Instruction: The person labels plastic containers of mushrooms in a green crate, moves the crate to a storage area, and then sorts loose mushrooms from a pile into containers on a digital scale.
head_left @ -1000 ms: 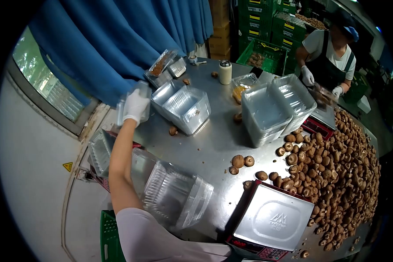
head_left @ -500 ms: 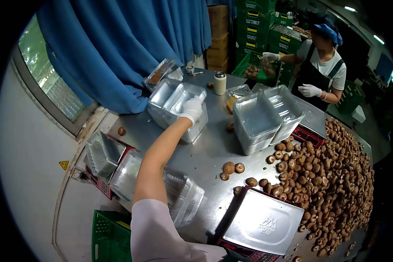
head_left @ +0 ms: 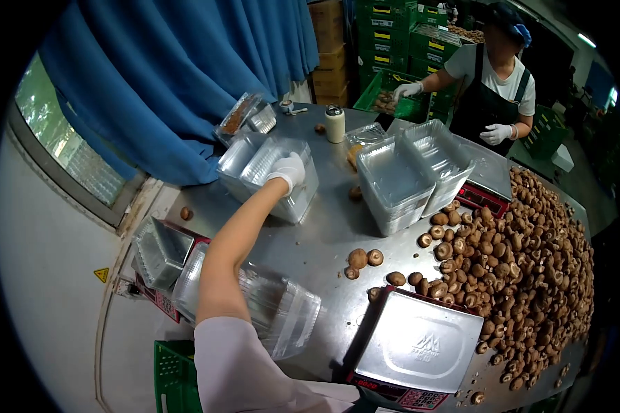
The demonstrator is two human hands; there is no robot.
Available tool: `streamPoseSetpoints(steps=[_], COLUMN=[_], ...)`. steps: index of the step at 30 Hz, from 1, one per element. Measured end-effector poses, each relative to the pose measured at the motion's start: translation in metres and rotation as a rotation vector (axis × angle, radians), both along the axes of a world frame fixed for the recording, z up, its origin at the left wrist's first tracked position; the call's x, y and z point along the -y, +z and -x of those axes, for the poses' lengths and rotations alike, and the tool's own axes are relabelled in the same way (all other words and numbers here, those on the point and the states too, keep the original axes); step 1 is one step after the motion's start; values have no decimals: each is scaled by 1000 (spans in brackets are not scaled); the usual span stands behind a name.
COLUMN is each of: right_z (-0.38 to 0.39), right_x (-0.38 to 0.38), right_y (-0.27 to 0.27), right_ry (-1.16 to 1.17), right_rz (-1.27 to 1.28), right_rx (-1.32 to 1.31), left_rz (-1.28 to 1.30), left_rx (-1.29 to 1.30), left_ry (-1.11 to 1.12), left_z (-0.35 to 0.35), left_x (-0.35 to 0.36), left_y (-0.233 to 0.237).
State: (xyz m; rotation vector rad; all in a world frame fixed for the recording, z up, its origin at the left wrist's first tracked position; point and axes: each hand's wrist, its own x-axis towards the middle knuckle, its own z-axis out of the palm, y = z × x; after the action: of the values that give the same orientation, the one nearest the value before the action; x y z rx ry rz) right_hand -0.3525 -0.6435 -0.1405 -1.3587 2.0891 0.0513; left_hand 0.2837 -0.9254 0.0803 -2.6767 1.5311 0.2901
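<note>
My left hand [head_left: 288,170], in a white glove, is at the right-hand stack of clear plastic trays [head_left: 262,164]. Its fingers are curled at the rim of the tray, partly hidden by the glove's back. A second stack of trays [head_left: 231,160] stands directly beside it on the left. My right hand is out of the picture. Under my forearm lie more clear plastic containers [head_left: 293,320] on the near left of the steel table [head_left: 324,227].
Larger tray stacks [head_left: 396,175] stand mid-table, beside a scale [head_left: 486,196]. Shiitake mushrooms [head_left: 530,275] are heaped on the right. Another scale [head_left: 420,337] is in front. A white bottle [head_left: 335,124] stands at the back. Across the table, a co-worker [head_left: 492,86] reaches towards a green crate [head_left: 410,107].
My left hand's fingers have drawn in from outstretched to curled at the tray rim. The view has shifted slightly. The co-worker's hand has lowered to the crate and the mushrooms it held are gone from it.
</note>
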Motion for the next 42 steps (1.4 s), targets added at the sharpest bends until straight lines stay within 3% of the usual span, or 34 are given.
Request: streamPoseSetpoints(steps=[5, 7, 16, 19, 22, 24, 28, 29, 30, 32, 33, 34, 36, 37, 42], right_z=[3, 4, 12, 15, 18, 22, 27, 29, 30, 32, 33, 35, 35, 35, 42], right_x=[-8, -10, -25, -31, -38, -43, -51, -56, -58, -66, -68, -71, -77, -78, -92], right_y=[-1, 0, 0, 1, 1, 2, 3, 3, 3, 3, 2, 2, 0, -1, -6], right_ry=[-3, -5, -35, -46, -61, -68, -90, -100, -114, -134, -140, -142, -153, -153, -169], right_rz=[-7, -9, -14, -17, -22, -20, -11, -11, -5, -7, -7, -10, -10, -11, -3], right_rx=[3, 8, 14, 10, 10, 10, 13, 14, 18, 25, 28, 28, 33, 37, 60], left_rz=[85, 118, 56, 160, 77, 137, 249, 178, 178, 257, 475, 466, 151, 135, 562], left_rx=[-16, -56, -53, -8, 65, 282, 440, 426, 524, 536, 623, 628, 374, 291, -95], left_ry=[-2, 45, -87, -8, -173, -190, -81, 19, 117, 320, 582, 582, 110, 64, -119], left_z=[-7, -23, -15, 7, 15, -5, -75, -85, -168, -115, -175, -167, -139, -122, -37], left_x=[-2, 20, 11, 1, -15, -18, -22, -29, -9, -44, -45, -52, -77, -79, -146], left_y=[17, -12, -25, -12, 0, -11, -34, -24, -76, -12, -55, -45, 0, 15, 66])
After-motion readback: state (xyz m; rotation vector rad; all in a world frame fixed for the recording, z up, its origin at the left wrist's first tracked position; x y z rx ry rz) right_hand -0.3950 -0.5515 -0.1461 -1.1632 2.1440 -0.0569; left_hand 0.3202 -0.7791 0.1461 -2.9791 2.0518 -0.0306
